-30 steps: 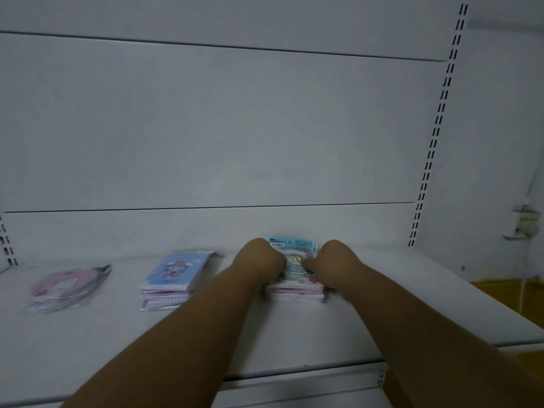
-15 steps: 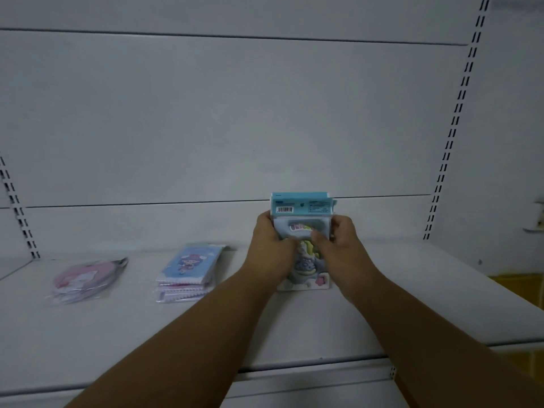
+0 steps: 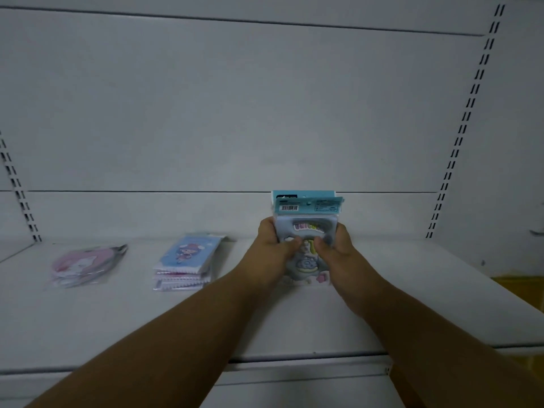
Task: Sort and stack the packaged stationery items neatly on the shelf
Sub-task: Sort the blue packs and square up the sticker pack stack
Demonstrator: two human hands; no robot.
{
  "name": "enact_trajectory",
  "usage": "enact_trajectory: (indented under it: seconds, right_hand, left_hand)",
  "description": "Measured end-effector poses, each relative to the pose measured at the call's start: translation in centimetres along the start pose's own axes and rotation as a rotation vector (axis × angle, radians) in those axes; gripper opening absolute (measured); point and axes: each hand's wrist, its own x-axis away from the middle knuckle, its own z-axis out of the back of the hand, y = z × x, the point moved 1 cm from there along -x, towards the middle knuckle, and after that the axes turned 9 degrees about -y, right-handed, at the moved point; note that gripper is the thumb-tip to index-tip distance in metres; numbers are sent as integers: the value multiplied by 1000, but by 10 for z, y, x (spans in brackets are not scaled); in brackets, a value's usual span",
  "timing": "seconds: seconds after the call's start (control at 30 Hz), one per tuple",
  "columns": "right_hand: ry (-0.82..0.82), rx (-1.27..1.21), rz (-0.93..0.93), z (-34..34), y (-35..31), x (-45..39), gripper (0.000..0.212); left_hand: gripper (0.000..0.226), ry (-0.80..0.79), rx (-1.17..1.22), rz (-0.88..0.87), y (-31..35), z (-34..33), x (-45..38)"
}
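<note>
Both hands grip a bundle of unicorn stationery packs (image 3: 307,214) with light-blue header cards, held upright with its lower edge on the white shelf (image 3: 294,319). My left hand (image 3: 272,245) holds its left side and my right hand (image 3: 334,245) its right side, thumbs across the front. Left of them lies a stack of blue-covered spiral notebooks (image 3: 185,262). Farther left lie pink round character packs (image 3: 85,265) in clear wrap.
The shelf's white back panel (image 3: 265,113) rises behind the items. Slotted uprights stand at the left (image 3: 20,198) and right (image 3: 459,136). A yellow-brown floor patch (image 3: 521,287) shows past the shelf's right end.
The packs lay flat on the shelf a second ago under both hands; they were then tipped upright and now stand on edge, held from both sides. The view has shifted slightly.
</note>
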Motion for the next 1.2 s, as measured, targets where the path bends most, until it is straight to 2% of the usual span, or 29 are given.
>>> enact_trajectory:
  seconds: [0.13,0.27,0.43,0.57,0.67,0.77,0.87,1.07,1.13,1.2]
  right_hand:
    - [-16,-31,-15,1,2,1,25]
    - [-45,-37,-58,6,0,-2,22]
    - [-89,143,-78,20,2,-5,25]
    - [-34,245,-105,23,-2,-13,22]
    - [29,276,-225,25,-6,-26,29]
    - [2,347,-343,23,-6,-32,33]
    - [-7,366,-433,18,-5,-35,38]
    - [-55,622,-468,16,-14,-36,31]
    - [-66,800,-426,19,-17,-34,43]
    - [-59,939,-320,24,-19,-26,53]
  left_hand:
    - [29,37,5,27,-1,-1,2]
    - [35,10,-188,78,3,5,2]
    - [35,-52,-367,119,7,20,4]
    - [32,35,-494,126,11,23,-6]
    - [27,74,-486,261,19,22,-17]
    - [29,63,-628,431,21,22,-22]
    - [28,62,-667,506,17,23,-24]
    - [30,60,-862,497,18,20,-20]
    - [36,41,-971,485,22,19,-16]
    - [46,-29,-1200,452,27,18,-7]
